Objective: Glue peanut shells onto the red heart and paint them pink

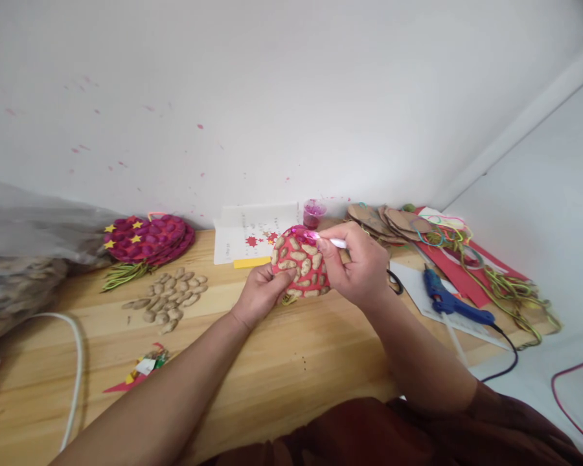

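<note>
My left hand (265, 288) grips the left edge of a round red disc (304, 272) studded with peanuts in their shells, thumb on its face. The disc is tilted up above the table. Pinched in my right hand (357, 262) is a paintbrush (337, 243) with a white handle, its tip against the disc's top edge. Peanuts there are wet with magenta paint, while the lower ones are bare. Just behind the disc stands a clear plastic cup (315, 212) with magenta paint in it.
Finished-looking magenta peanut discs (148, 239) with yellow stars lie left, near loose peanuts (172, 298) and a plastic bag of peanuts (19, 291). Right are cardboard discs (403, 220), a blue glue gun (451, 304) with a cable, and green cords (505, 291). A white cable (79, 362) curves at left.
</note>
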Demonstrator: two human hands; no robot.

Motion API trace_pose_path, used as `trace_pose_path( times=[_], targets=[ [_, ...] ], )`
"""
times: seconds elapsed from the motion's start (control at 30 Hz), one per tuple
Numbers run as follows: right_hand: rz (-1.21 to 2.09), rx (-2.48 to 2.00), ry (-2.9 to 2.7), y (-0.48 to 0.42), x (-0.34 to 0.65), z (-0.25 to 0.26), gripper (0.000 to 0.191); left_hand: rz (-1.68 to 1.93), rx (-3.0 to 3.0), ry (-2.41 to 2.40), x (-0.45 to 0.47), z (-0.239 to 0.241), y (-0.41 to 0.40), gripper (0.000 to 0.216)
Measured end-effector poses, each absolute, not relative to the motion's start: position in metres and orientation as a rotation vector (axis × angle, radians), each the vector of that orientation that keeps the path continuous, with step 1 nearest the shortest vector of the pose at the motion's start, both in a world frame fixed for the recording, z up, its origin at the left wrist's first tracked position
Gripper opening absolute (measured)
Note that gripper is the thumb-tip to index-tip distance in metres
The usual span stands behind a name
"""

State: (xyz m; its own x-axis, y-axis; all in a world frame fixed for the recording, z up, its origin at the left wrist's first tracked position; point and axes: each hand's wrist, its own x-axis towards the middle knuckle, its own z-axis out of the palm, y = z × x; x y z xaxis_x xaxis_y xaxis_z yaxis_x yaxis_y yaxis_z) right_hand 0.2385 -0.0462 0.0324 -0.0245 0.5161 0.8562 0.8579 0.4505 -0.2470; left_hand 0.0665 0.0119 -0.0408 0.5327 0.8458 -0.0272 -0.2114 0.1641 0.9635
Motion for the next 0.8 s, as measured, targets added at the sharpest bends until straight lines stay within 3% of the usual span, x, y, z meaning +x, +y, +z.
trace_pose_path(
  times=[0.8],
  targets=[
    [-0.355,-1.163,-1.739,-0.0444,0.2353,0.0287,0.010,0.879,1.228,0.712,0.0687,-0.0410,0.0099,0.036]
  ],
)
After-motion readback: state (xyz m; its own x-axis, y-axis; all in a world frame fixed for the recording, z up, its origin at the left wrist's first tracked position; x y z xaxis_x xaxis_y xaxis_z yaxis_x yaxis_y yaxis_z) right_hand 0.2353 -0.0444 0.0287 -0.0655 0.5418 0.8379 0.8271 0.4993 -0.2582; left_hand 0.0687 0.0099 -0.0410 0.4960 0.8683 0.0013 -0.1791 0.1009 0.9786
